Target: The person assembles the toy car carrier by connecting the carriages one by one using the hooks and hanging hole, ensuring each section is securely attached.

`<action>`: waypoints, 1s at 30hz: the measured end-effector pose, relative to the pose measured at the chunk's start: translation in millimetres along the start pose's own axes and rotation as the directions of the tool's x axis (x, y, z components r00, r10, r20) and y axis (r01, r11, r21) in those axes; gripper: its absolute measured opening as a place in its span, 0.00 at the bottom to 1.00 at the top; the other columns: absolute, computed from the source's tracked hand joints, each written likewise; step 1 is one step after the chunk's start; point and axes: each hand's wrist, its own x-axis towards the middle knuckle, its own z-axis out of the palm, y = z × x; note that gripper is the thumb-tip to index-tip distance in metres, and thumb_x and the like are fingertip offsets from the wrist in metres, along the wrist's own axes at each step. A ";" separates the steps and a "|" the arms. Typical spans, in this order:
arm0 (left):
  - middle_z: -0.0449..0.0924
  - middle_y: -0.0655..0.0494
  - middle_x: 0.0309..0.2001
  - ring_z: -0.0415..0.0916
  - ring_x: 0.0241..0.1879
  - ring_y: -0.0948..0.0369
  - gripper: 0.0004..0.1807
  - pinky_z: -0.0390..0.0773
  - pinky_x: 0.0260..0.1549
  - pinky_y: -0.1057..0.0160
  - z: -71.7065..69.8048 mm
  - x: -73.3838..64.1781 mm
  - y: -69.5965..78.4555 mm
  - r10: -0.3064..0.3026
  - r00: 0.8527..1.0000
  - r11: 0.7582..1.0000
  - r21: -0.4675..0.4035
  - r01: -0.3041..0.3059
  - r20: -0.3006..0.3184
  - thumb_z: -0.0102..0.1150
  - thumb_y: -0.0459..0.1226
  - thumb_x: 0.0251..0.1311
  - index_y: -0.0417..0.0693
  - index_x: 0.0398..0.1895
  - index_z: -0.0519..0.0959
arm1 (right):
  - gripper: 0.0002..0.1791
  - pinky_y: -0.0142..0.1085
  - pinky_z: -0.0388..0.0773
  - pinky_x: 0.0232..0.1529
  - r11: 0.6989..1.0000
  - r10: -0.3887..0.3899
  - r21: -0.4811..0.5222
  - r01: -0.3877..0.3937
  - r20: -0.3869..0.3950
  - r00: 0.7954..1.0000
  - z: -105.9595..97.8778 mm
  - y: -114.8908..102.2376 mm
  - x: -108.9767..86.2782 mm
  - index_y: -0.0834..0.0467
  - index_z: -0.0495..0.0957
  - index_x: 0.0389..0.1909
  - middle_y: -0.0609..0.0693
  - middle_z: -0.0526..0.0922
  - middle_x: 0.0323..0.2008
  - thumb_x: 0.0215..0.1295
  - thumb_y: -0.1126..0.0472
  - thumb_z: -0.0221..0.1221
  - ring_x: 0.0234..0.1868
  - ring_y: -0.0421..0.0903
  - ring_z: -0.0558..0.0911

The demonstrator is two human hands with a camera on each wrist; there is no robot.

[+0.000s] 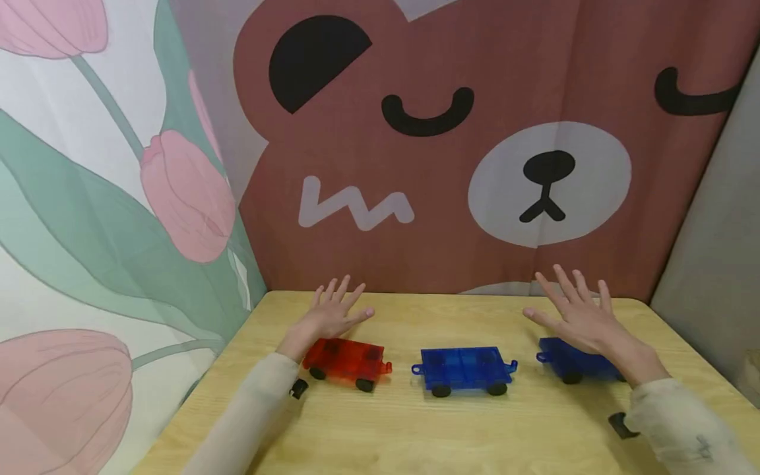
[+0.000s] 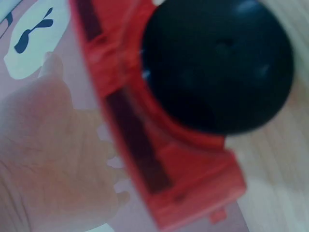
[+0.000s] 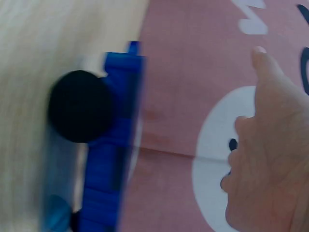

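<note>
My left hand [image 1: 329, 316] is spread above the back left of the table, fingers straight and holding nothing. Just below it stands a red toy car base [image 1: 347, 361] with black wheels; the left wrist view shows its red side and a black wheel [image 2: 217, 67] up close. Over on the right, my right hand [image 1: 582, 320] is also spread, palm down, with nothing in it. It partly hides a blue toy car base [image 1: 570, 359]. Another blue toy car base [image 1: 463, 366], with a loop at one end and a hook at the other, stands between the hands.
All three car bases stand in a row on a light wooden table [image 1: 415, 435]. A curtain with a brown bear [image 1: 356, 264] hangs behind the table's back edge, and a tulip-patterned curtain [image 1: 190, 198] hangs at the left.
</note>
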 end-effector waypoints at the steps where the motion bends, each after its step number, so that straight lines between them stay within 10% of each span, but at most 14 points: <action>1: 0.32 0.44 0.81 0.31 0.78 0.39 0.48 0.32 0.70 0.36 0.7 -0.6 -0.2 0.002 1.000 1.000 0.000 -0.002 0.000 0.31 0.73 0.69 0.60 0.84 0.44 | 0.55 0.66 0.09 0.59 1.000 0.004 0.001 -0.004 0.014 1.000 1.9 -0.2 -0.1 0.49 0.33 0.83 0.64 0.28 0.79 0.69 0.24 0.46 0.75 0.71 0.27; 9: 0.41 0.46 0.81 0.39 0.78 0.42 0.49 0.39 0.71 0.37 -4.5 -5.1 3.9 0.061 0.991 0.997 -0.049 -0.055 0.117 0.34 0.74 0.66 0.61 0.84 0.47 | 0.51 0.71 0.16 0.60 0.995 -0.058 0.084 0.053 0.062 0.996 6.3 -17.1 -0.8 0.53 0.42 0.83 0.68 0.39 0.79 0.72 0.28 0.47 0.75 0.74 0.37; 17: 0.55 0.58 0.78 0.53 0.75 0.53 0.55 0.57 0.69 0.44 -14.2 -17.3 26.9 0.238 0.895 0.961 -0.224 -0.161 0.378 0.65 0.70 0.53 0.67 0.82 0.54 | 0.45 0.70 0.52 0.65 0.943 -0.264 0.224 0.245 0.059 0.963 11.2 -63.7 -5.7 0.52 0.60 0.79 0.58 0.64 0.74 0.71 0.30 0.53 0.72 0.64 0.63; 30: 0.59 0.56 0.76 0.59 0.72 0.51 0.52 0.62 0.65 0.41 -16.7 -33.1 44.2 0.235 0.896 0.971 -0.126 -0.202 0.376 0.65 0.71 0.51 0.67 0.79 0.62 | 0.48 0.66 0.61 0.63 0.912 -0.380 0.184 0.366 0.050 0.924 24.1 -102.9 -4.3 0.50 0.63 0.78 0.56 0.62 0.75 0.66 0.25 0.52 0.72 0.62 0.63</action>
